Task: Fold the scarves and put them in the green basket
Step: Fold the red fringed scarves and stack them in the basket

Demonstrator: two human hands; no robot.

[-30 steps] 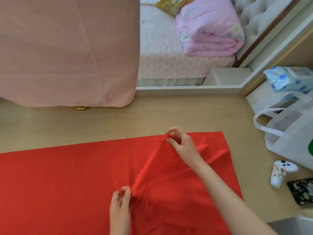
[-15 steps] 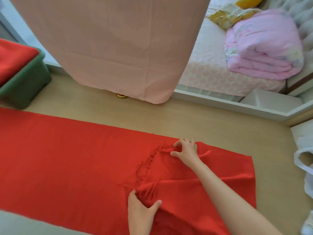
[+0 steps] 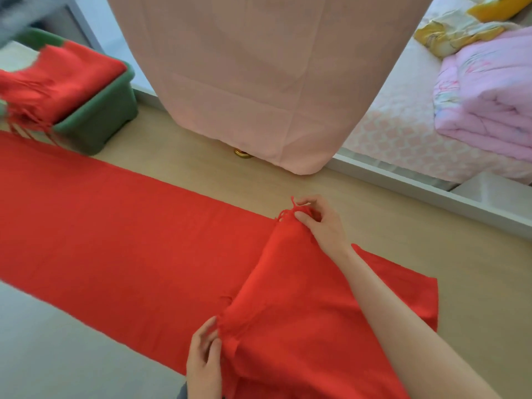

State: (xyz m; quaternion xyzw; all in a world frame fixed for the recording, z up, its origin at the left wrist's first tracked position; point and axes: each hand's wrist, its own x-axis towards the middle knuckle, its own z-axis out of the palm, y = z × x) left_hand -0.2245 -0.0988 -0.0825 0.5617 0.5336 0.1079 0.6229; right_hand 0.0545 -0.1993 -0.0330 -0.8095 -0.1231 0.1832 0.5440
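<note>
Red scarf point(image 3: 121, 237) spread on floor point(image 3: 383, 217), left hand point(image 3: 204, 361) and right hand point(image 3: 324, 226) each pinching a fringed corner to fold squarely

Long scarf point(image 3: 115, 240): red, spread flat on floor, right fringed end doubled back over itself, corners raised. Folded scarf point(image 3: 66, 79): red, in green basket point(image 3: 100, 119) far left, fringe hanging over rim.

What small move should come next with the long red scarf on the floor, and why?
Probably carry the fringed end left over the flat stretch: left hand and right hand each pinch a corner, and most of the red fringed scarf lies unfolded.
</note>
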